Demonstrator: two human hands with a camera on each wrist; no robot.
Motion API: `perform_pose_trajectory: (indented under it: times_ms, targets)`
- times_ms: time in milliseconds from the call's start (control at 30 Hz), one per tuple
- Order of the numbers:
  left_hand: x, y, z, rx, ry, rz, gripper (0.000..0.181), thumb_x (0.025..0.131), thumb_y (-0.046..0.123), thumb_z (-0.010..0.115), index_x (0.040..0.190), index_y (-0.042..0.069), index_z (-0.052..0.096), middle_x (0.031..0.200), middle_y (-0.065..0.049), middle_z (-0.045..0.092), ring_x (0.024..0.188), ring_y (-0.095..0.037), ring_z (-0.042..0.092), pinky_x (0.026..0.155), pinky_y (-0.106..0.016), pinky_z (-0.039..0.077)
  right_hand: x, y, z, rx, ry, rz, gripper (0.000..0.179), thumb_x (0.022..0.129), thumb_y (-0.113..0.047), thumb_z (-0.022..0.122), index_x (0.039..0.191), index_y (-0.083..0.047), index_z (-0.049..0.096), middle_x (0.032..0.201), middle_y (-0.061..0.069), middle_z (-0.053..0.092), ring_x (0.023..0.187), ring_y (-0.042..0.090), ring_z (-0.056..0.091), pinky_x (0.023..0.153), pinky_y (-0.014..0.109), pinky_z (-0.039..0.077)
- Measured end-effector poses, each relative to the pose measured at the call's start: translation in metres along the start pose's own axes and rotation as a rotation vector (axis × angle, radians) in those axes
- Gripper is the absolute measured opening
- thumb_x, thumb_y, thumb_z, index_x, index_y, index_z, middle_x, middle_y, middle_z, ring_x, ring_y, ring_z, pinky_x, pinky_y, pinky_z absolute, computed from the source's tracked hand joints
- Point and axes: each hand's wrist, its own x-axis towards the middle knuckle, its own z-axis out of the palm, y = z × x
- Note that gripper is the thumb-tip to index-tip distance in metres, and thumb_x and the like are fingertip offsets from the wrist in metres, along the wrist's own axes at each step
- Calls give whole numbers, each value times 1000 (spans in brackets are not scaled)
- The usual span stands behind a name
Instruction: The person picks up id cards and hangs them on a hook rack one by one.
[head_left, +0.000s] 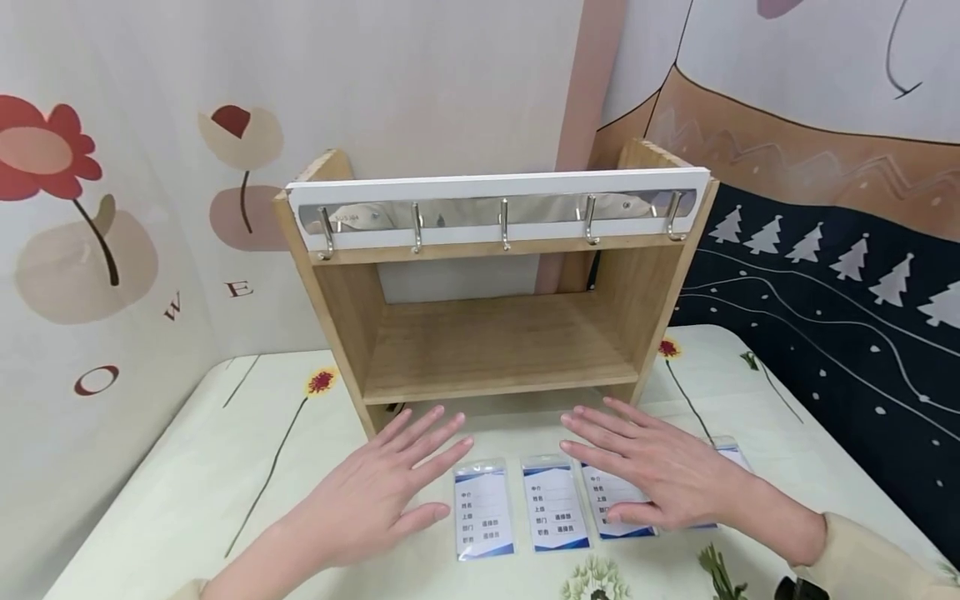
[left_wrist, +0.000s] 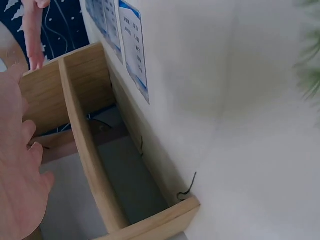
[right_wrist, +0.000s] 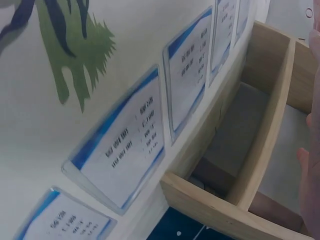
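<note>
Both hands hover palm down with fingers spread, holding nothing. My left hand [head_left: 382,487] is left of the row of plastic-sleeved badge cards, nearest the leftmost card [head_left: 483,525]. Over the right part of the row is my right hand [head_left: 660,467], partly covering a card [head_left: 611,492] and one farther right [head_left: 731,454]. Between the hands lies another card [head_left: 555,517]. Behind them stands a wooden shelf [head_left: 495,350] with a white-backed metal hook rail [head_left: 457,212] across its top front. In the right wrist view the cards [right_wrist: 125,142] lie in a line before the shelf.
A pale tablecloth [head_left: 225,467] printed with flowers covers the table. A white printed curtain [head_left: 450,83] hangs behind the shelf, and a dark cloth with tree prints [head_left: 840,308] hangs at the right. The hooks on the rail carry nothing.
</note>
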Motion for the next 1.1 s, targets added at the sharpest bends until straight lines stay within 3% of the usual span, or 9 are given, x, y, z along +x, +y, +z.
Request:
perform_pose_trajectory:
  times_ms: [167,267,367,500,633,767,867,967,1100]
  targets:
    - [-11,2,3,-112,43,-112,64,107,45,51,162,19,33,170,-3,22,154,-29,22,125,-29,5,1,-3,7,18,2,27,87,95,-54,63,164,-14,27,169,7,25,154,24,24,126,39,5]
    - [-18,2,9,-187,74,-189,66,105,37,57,163,18,31,171,-1,20,154,-30,23,124,-22,3,4,-5,10,35,7,30,88,94,-51,66,163,-12,27,169,7,26,153,24,26,126,38,5]
    - [-25,5,17,-291,104,-278,66,105,30,59,163,18,31,170,0,21,153,-28,24,123,-26,15,7,-8,14,68,-5,50,89,95,-50,68,163,-11,26,168,7,26,152,24,29,126,35,11]
    - [-30,14,29,-499,149,-415,63,105,23,59,162,18,32,169,0,24,151,-26,28,117,-35,27,12,-14,19,177,-50,141,85,97,-49,67,162,-9,28,167,8,30,149,25,35,119,39,34]
    - [-30,18,29,-713,197,-614,61,106,22,58,161,13,34,165,-4,30,148,-33,32,118,-36,28,19,-19,24,413,-105,302,77,99,-44,67,161,-12,34,165,6,35,147,25,38,111,49,44]
    - [-28,8,22,-887,248,-900,57,107,26,57,157,4,38,159,-15,40,142,-35,43,112,-47,38,32,-23,28,600,-128,447,70,100,-41,67,157,-10,40,159,6,43,144,27,42,112,53,42]
    - [-28,-1,18,-962,296,-1082,54,108,27,54,154,0,43,152,-19,49,136,-32,51,108,-41,43,42,-24,33,683,-117,520,70,99,-42,69,155,-7,44,153,8,50,140,28,47,111,55,42]
    - [-30,-9,17,-961,314,-1176,53,108,29,53,152,0,46,149,-20,53,135,-32,53,110,-46,43,51,-22,39,759,-84,555,72,96,-41,72,153,-6,47,147,9,56,135,26,52,109,54,44]
    - [-35,-17,22,-986,341,-1241,61,107,42,53,153,3,46,149,-17,53,135,-34,53,111,-49,43,61,-20,50,846,-52,540,72,95,-38,74,151,-2,47,143,13,60,127,26,59,105,52,48]
